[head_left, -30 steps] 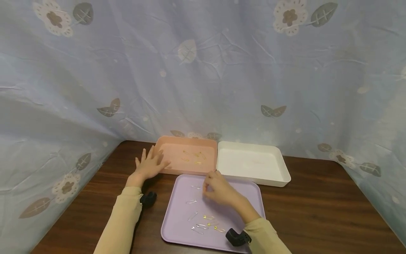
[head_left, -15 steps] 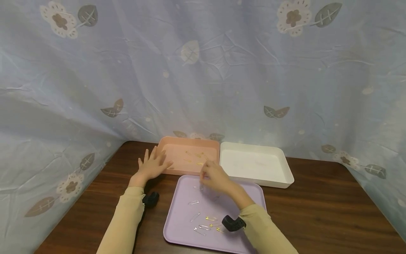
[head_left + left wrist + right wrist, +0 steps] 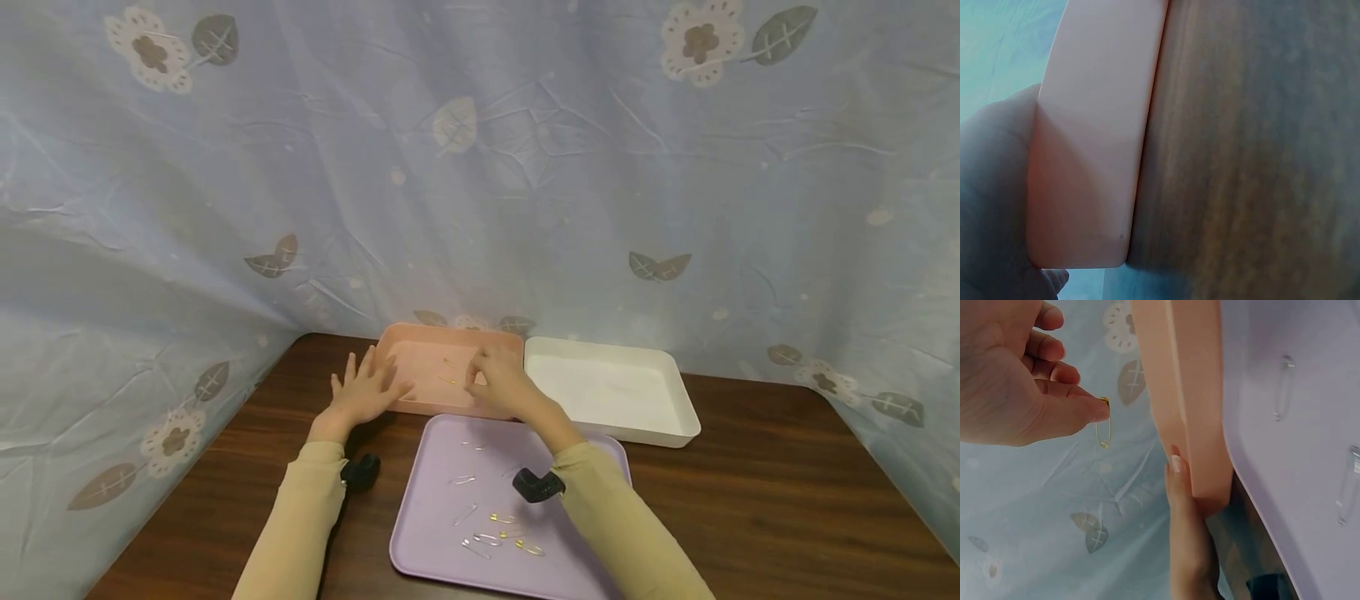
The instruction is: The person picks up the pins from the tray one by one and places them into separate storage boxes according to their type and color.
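Between thumb and fingers my right hand [image 3: 501,385] pinches a gold safety pin [image 3: 1109,430], which hangs down in the right wrist view. This hand is above the right part of the shallow pink tray [image 3: 416,367] and hides some of the gold pins lying there. Fingers spread, my left hand [image 3: 362,395] rests on the pink tray's left edge. Nearer me, a lilac tray [image 3: 427,542] bears several silver safety pins [image 3: 476,548] and a few gold safety pins [image 3: 529,548]. My right forearm covers the lilac tray's right side.
A white tray [image 3: 600,390] stands right beside the pink one, behind the lilac tray. All sit on a dark wooden table [image 3: 765,483]. A floral curtain [image 3: 570,192] hangs behind the table and along its sides.
My right hand has moved away from me, from over the lilac tray to over the pink tray, with the gold safety pin. My left hand stays at the pink tray's edge.
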`<state>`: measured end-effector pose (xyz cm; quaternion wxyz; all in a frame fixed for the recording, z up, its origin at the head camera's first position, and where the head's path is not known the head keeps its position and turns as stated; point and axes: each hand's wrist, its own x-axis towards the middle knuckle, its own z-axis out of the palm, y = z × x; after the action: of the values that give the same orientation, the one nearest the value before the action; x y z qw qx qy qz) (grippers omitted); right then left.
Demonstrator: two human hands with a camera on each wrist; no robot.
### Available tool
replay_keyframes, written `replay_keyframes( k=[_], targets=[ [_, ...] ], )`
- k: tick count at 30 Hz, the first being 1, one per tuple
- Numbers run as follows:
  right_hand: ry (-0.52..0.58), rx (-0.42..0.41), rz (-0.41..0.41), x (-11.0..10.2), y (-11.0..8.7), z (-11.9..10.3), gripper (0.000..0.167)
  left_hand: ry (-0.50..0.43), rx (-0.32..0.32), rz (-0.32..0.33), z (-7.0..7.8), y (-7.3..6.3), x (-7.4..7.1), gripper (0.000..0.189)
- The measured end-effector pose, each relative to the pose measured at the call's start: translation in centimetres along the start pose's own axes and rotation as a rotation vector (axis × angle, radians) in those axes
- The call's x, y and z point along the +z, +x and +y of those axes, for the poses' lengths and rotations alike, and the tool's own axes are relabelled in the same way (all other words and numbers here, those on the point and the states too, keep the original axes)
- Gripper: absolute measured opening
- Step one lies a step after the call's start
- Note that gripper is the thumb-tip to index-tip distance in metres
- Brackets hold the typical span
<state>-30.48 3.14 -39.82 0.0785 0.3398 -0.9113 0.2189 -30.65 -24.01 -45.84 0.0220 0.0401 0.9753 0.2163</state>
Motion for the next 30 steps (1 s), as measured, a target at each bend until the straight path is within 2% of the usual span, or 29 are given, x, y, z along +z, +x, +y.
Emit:
replay_keyframes(
  k=[8,15,22,30],
  targets=[
    [-0.021,0.026,0.03,0.7,2.6,0.9,0.01,0.006,-0.007,-0.004,-0.1,-0.1,0.1,0.084],
    [0.005,0.084,-0.025,1.8,4.3,1.1,0.012,0.017,-0.009,-0.005,0.0,0.0,0.0,0.084],
    [-0.036,0.082,0.006,2.4,6.3,1.3,0.012,0.016,-0.003,0.0,0.0,-0.1,-0.1,0.084],
    [-0.007,0.135,-0.035,3.2,7.9,1.8,0.009,0.019,0.003,0.003,0.0,0.1,0.0,0.084]
  ],
)
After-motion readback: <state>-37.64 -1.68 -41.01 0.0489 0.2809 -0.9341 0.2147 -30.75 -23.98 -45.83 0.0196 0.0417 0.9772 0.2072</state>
